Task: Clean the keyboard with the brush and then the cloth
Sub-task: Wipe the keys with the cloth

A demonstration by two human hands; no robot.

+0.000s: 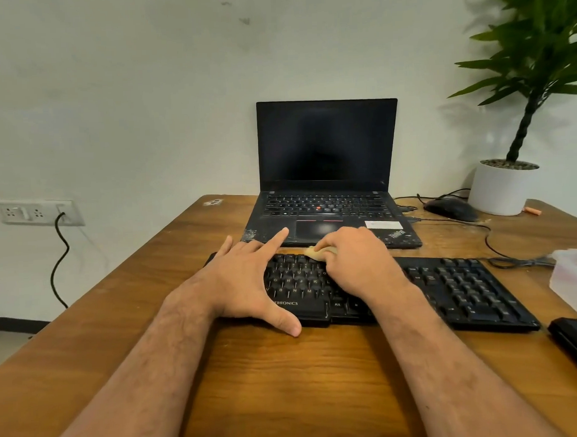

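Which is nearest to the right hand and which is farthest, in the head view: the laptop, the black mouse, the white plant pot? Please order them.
From the right hand, which holds something yellowish on the keyboard:
1. Laptop, just behind the hand.
2. Black mouse, back right.
3. White plant pot, far right, beyond the mouse.

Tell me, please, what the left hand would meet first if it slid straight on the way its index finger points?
Most likely the laptop: the left hand has its index fingertip at the palm rest's front left corner, though depth leaves contact unclear.
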